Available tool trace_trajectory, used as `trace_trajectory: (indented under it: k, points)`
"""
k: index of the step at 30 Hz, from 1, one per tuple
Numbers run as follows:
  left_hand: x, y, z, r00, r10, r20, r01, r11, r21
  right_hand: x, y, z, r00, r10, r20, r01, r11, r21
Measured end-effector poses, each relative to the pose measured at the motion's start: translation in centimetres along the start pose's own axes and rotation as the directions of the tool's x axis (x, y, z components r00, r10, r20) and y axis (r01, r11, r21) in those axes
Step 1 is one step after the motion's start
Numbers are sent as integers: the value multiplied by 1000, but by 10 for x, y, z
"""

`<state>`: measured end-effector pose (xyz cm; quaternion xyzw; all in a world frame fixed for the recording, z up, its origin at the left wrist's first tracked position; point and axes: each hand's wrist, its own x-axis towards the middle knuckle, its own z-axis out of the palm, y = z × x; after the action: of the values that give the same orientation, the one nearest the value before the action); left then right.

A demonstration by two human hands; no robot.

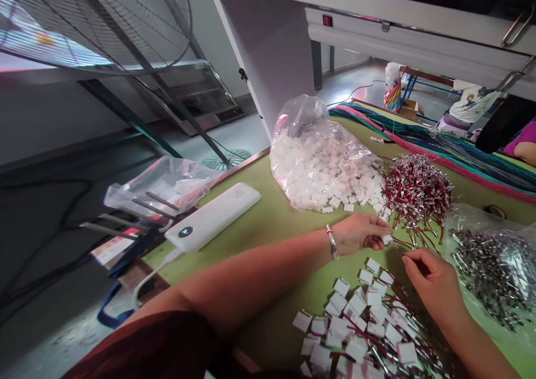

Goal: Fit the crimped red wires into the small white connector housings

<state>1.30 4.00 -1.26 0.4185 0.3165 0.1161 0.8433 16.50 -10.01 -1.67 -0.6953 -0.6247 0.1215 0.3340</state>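
My left hand (360,233), with a silver bracelet at the wrist, pinches a small white plastic connector housing (387,239) above the green tabletop. Just to its right, my right hand (435,276) has thumb and forefinger closed on a thin wire (398,249) whose end points toward the housing. Whether the wire is inside the housing I cannot tell. Behind the hands is a heap of red and dark wires with metal terminals (419,186). Nearer me lies a pile of white connectors with wires attached (355,329).
A clear bag of white housings (318,156) spills open at the back. At right lies a bag of metal parts (494,273). Long coloured wires (444,150) run along the far edge. A white power bank (213,217) sits left; a fan (96,22) stands beyond.
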Motion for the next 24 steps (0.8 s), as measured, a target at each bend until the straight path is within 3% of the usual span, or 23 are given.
trace_trajectory:
  k: [5,8,11,17,24]
  points:
    - [0,-1,-3,998,23,55,-23,1000,13,-2,5,0,953,-283,-110,246,931,-270]
    - [-1,-1,-2,997,10,82,-15,998,60,-4,3,0,920,-378,-104,295,841,-454]
    - [-3,-1,-1,995,3,98,-12,996,87,-6,2,1,918,-388,-85,299,815,-497]
    - [-6,-2,1,992,34,121,-59,976,208,-6,9,6,975,-221,7,211,922,-323]
    - [-4,-12,4,986,14,167,-49,977,209,-7,1,9,948,-319,2,276,817,-507]
